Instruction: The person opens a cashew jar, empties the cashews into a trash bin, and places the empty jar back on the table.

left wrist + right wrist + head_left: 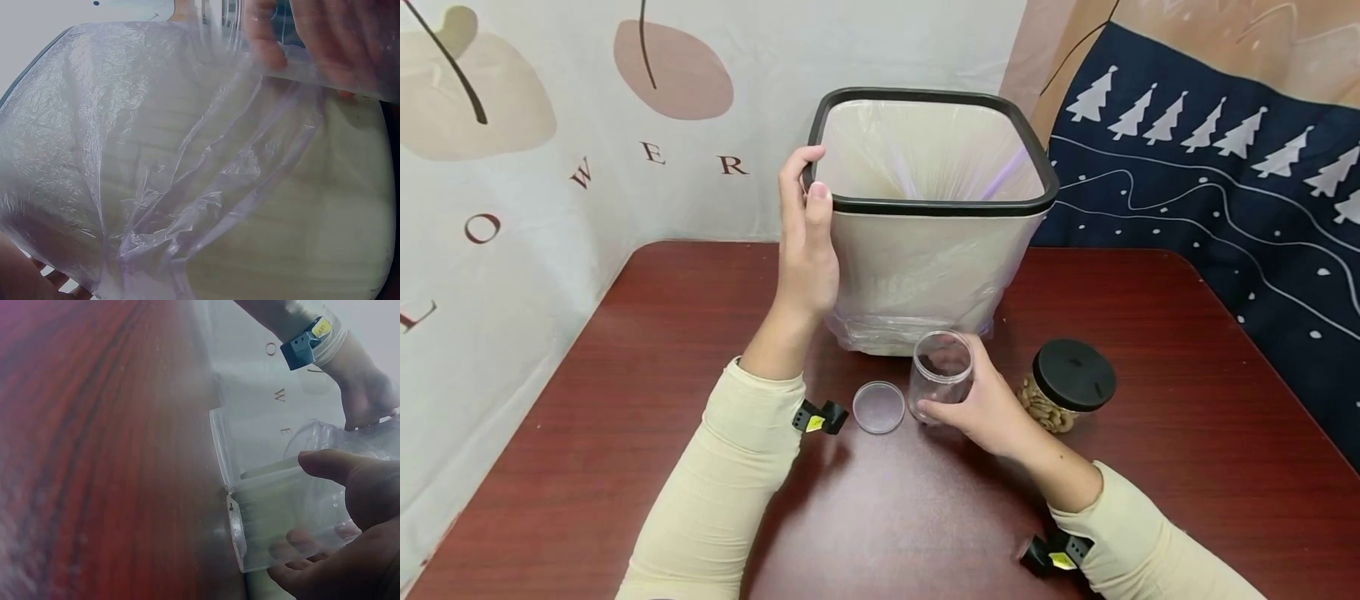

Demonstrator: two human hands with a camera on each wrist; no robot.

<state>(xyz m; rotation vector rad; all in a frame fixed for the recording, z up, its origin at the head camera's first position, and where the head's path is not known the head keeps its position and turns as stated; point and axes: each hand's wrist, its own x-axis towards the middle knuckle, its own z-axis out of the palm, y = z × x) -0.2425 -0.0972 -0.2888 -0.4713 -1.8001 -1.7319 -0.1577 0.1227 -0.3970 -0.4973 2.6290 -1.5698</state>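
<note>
A trash bin [917,267] with a black rim and a thin clear-purple liner stands on the table. My left hand [808,242] grips its left side at the rim, fingertips at the black edge; in the left wrist view the crinkled liner [144,144] covers much of the bin's wall. In front of the bin, my right hand [988,404] holds a clear plastic jar [938,387], lidless and upright, thumb on the near side and fingers around the far side. Nothing shows inside it. A clear round lid [879,407] lies flat just left of the jar.
Right of my right hand stands a second jar with a black lid [1074,375], holding tan curved pieces like cashews [1043,410]. The dark red table [647,350] meets a printed cloth [587,100] at the back left and a navy cloth [1157,183] at the right.
</note>
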